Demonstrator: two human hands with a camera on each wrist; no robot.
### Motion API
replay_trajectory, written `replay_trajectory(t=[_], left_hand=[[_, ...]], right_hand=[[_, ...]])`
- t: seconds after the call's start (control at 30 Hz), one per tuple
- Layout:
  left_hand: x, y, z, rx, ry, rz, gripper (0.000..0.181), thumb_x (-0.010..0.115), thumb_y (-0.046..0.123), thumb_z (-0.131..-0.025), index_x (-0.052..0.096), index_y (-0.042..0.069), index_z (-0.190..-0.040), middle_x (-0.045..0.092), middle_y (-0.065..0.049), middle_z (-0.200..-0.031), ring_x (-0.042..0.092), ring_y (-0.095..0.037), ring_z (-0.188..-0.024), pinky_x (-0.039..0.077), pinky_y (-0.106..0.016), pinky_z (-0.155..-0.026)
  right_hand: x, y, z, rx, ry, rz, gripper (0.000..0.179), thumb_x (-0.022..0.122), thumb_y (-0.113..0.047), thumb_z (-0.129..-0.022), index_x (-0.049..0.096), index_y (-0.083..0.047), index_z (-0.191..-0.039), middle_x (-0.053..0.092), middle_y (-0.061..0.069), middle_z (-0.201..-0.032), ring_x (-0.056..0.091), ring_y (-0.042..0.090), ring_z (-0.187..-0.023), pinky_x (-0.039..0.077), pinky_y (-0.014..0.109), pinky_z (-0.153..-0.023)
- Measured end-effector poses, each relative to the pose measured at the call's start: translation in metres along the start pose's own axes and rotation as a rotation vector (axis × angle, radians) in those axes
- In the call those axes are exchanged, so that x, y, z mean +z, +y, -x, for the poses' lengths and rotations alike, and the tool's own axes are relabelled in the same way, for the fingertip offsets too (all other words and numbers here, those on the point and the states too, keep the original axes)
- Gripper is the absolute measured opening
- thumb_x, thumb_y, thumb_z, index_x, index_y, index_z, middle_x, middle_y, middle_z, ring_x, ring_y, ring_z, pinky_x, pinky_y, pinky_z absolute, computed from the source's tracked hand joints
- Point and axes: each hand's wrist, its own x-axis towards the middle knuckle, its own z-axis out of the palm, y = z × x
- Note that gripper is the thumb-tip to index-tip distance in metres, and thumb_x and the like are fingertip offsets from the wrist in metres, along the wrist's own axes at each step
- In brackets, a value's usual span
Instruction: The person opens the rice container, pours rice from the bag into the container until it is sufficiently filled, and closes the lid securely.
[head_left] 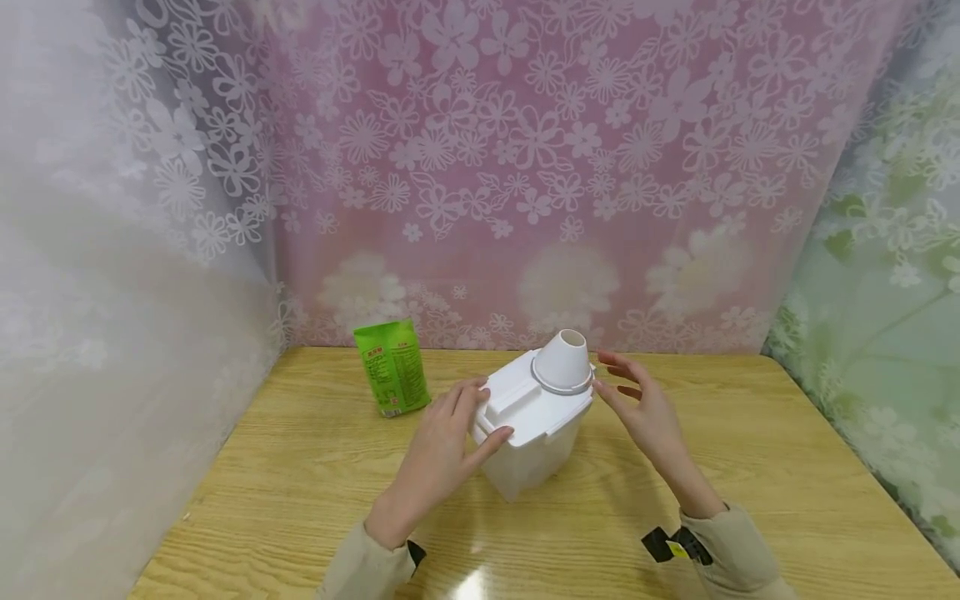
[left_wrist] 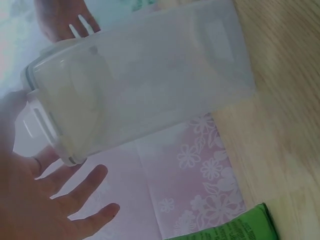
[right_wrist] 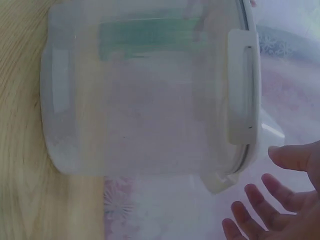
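A translucent white plastic storage container (head_left: 528, 462) stands on the table with its white lid (head_left: 517, 396) on top. A white cone-shaped spout cap with an open top (head_left: 562, 362) rises from the lid's far right part. My left hand (head_left: 442, 442) holds the lid's near left end between thumb and forefinger; its other fingers spread loosely in the left wrist view. Beside the cap, my right hand (head_left: 648, 412) has its fingers apart, with nothing held. Whether its thumb tip touches the lid or cap I cannot tell. Nothing distinct shows inside the container.
A green printed packet (head_left: 393, 371) stands upright behind the left hand. The wooden table (head_left: 750, 450) ends at a pink flowered curtain (head_left: 525, 167) at the back. More patterned curtains hang on both sides.
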Motion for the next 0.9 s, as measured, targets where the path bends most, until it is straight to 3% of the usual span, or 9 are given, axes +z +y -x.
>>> replay_trajectory(t=[0.1, 0.17, 0.3, 0.47, 0.63, 0.77, 0.9], left_hand=[[-0.005, 0.000, -0.004, 0.004, -0.012, -0.005, 0.059, 0.050, 0.056, -0.101, 0.059, 0.005, -0.130, 0.060, -0.010, -0.138, 0.056, -0.030, -0.130, 0.045, -0.055, -0.107], [-0.009, -0.001, -0.008, 0.023, 0.004, -0.006, 0.048, 0.052, 0.047, -0.104, 0.063, 0.005, -0.124, 0.064, -0.010, -0.132, 0.059, -0.032, -0.125, 0.046, -0.055, -0.105], [-0.013, -0.006, -0.017, 0.069, 0.044, -0.021, 0.023, 0.055, 0.025, -0.106, 0.069, 0.009, -0.115, 0.069, -0.009, -0.122, 0.063, -0.032, -0.116, 0.048, -0.052, -0.102], [-0.013, -0.015, -0.023, 0.084, -0.028, 0.031, 0.030, 0.054, 0.016, -0.106, 0.066, 0.009, -0.132, 0.063, -0.012, -0.137, 0.058, -0.032, -0.128, 0.045, -0.051, -0.108], [-0.009, -0.025, -0.024, 0.051, -0.118, 0.121, 0.038, 0.049, 0.024, -0.108, 0.059, 0.013, -0.144, 0.057, -0.006, -0.147, 0.051, -0.029, -0.137, 0.038, -0.051, -0.115], [-0.007, -0.028, -0.024, 0.038, -0.139, 0.159, 0.039, 0.047, 0.028, -0.109, 0.058, 0.014, -0.145, 0.056, -0.001, -0.148, 0.050, -0.026, -0.139, 0.037, -0.049, -0.116], [-0.007, -0.027, -0.024, 0.046, -0.142, 0.176, 0.040, 0.047, 0.030, -0.109, 0.058, 0.013, -0.143, 0.053, -0.001, -0.151, 0.047, -0.025, -0.141, 0.036, -0.049, -0.117]], right_hand=[[-0.002, -0.008, 0.008, -0.071, 0.093, 0.073, 0.034, 0.067, -0.012, -0.098, 0.062, -0.002, -0.131, 0.064, 0.015, -0.128, 0.057, 0.025, -0.116, 0.049, 0.033, -0.096], [-0.002, -0.014, 0.013, -0.143, 0.134, 0.122, 0.028, 0.071, -0.008, -0.095, 0.067, -0.002, -0.122, 0.068, 0.011, -0.120, 0.060, 0.021, -0.108, 0.048, 0.021, -0.090], [0.003, -0.023, 0.024, -0.315, 0.171, 0.220, 0.027, 0.079, 0.001, -0.084, 0.075, -0.006, -0.110, 0.072, 0.006, -0.108, 0.065, 0.020, -0.099, 0.047, 0.013, -0.083], [0.013, -0.029, 0.039, -0.484, 0.181, 0.346, 0.034, 0.085, 0.002, -0.077, 0.077, -0.009, -0.108, 0.072, 0.004, -0.108, 0.071, 0.024, -0.092, 0.052, 0.023, -0.070], [0.020, -0.028, 0.048, -0.583, 0.155, 0.455, 0.039, 0.084, -0.003, -0.078, 0.075, -0.008, -0.115, 0.072, 0.007, -0.113, 0.070, 0.028, -0.092, 0.056, 0.049, -0.077], [0.023, -0.026, 0.052, -0.611, 0.154, 0.494, 0.029, 0.069, -0.024, -0.097, 0.073, -0.004, -0.118, 0.071, 0.011, -0.115, 0.069, 0.031, -0.096, 0.054, 0.050, -0.083], [0.025, -0.026, 0.053, -0.570, 0.142, 0.501, 0.053, 0.042, -0.044, -0.108, 0.072, -0.001, -0.116, 0.070, 0.012, -0.116, 0.068, 0.031, -0.101, 0.055, 0.047, -0.085]])
